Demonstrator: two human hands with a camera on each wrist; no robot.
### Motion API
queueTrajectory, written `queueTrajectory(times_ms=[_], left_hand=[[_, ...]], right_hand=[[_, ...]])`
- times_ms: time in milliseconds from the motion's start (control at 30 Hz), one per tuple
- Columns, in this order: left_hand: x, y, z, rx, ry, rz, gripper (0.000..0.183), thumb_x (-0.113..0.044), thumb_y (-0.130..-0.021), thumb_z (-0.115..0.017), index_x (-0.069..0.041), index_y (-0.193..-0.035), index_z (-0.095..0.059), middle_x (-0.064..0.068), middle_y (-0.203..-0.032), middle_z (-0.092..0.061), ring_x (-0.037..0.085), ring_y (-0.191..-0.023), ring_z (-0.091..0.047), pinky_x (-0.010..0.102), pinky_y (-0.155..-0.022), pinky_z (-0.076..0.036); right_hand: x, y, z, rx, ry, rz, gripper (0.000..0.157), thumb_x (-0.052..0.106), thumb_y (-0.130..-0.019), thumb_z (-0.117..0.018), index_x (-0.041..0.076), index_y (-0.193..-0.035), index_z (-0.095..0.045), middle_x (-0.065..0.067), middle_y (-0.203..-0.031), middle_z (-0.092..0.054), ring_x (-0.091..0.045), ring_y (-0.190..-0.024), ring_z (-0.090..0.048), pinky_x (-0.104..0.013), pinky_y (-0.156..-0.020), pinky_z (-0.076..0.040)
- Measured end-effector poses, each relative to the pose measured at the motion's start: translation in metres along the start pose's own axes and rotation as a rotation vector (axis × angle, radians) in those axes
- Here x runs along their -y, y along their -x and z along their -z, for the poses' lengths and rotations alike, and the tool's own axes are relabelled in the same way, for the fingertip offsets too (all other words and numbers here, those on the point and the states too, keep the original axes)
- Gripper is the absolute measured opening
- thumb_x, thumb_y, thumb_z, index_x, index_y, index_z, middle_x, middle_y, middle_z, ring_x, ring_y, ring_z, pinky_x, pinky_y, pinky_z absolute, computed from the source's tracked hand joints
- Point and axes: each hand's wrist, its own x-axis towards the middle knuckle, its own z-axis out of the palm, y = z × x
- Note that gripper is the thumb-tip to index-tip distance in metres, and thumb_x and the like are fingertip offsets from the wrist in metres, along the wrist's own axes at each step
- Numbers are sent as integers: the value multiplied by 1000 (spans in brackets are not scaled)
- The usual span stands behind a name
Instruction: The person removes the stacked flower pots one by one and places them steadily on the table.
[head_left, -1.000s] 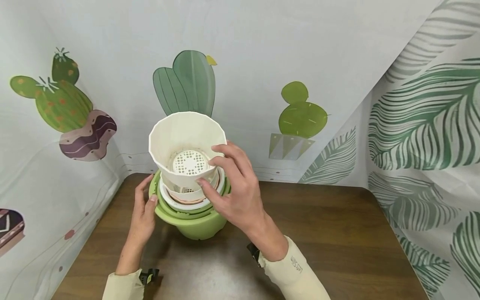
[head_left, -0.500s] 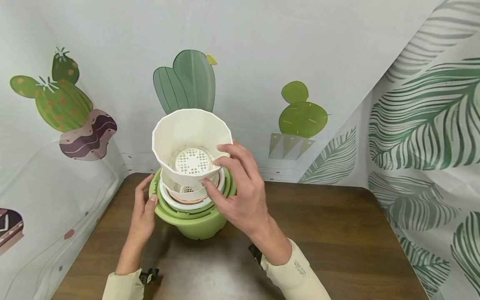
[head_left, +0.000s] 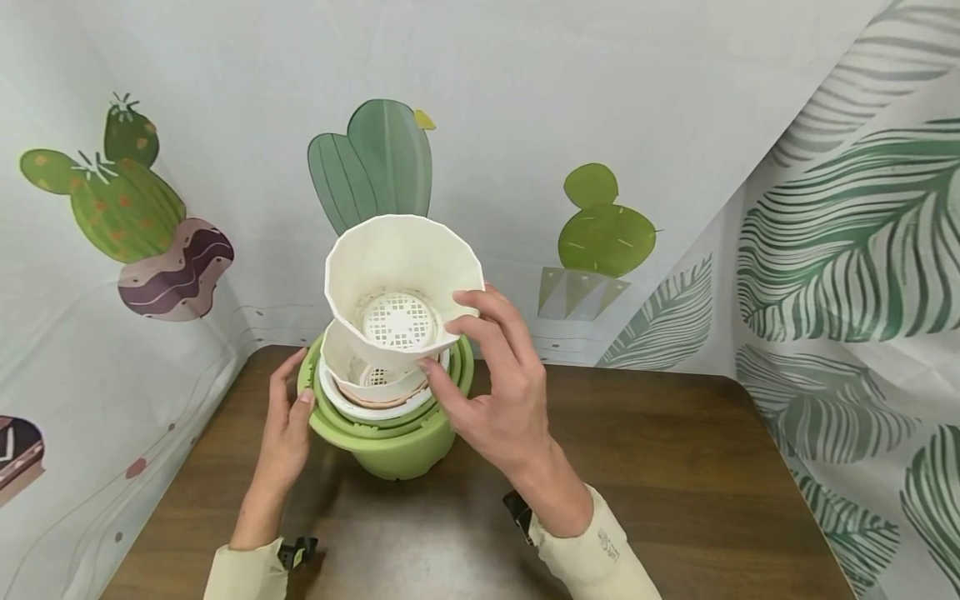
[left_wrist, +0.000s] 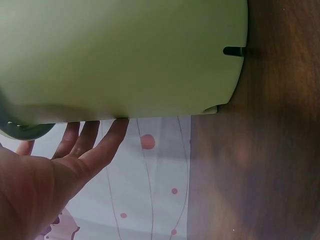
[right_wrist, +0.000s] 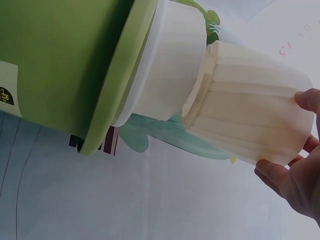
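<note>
The right hand [head_left: 495,387] pinches the lower right rim of a cream faceted planter [head_left: 401,258], fingers [head_left: 491,333] over the lip, thumb outside. The planter tilts at mid-frame, above the nested pots. It looks like thin plastic: probably light, fairly stiff and smooth enough to slip, with a lip that could flex or crack if squeezed hard; the rim seems the sensible hold. The left hand [head_left: 285,433], fingers relaxed and clenching nothing, rests against the left side of the large green pot [head_left: 401,454] on the tabletop [head_left: 637,458].
</note>
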Motion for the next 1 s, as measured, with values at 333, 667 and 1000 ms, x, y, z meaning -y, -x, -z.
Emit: queueTrajectory(times_ms=[333, 667, 1000], left_hand=[[-3, 0, 0, -2, -3, -7, 54, -8, -112, -38, -17, -165, -34, 3, -141, -48, 16, -125, -50, 17, -97, -42], [-4, 0, -2, -7, -10, -12, 54, -10, -112, -39, -17, -165, -34, 0, -137, -49, 16, -122, -50, 18, -95, -43], [-3, 0, -1, -4, -17, -6, 54, -9, -112, -38, -17, -166, -33, 7, -143, -46, 16, -126, -48, 17, -97, -42]], right_hand=[[1, 0, 8, -32, 23, 7, 28, 17, -92, -80, -3, -106, -67, -24, -127, -64, -42, -123, -63, -54, -116, -42], [-1, 0, 16, -45, 37, 2, 27, 14, -91, -79, -4, -105, -67, -25, -126, -63, -41, -123, -63, -55, -117, -41], [-3, 3, 23, -63, 64, -12, 26, 10, -88, -80, -4, -105, -67, -25, -126, -64, -41, -122, -63, -56, -117, -41]])
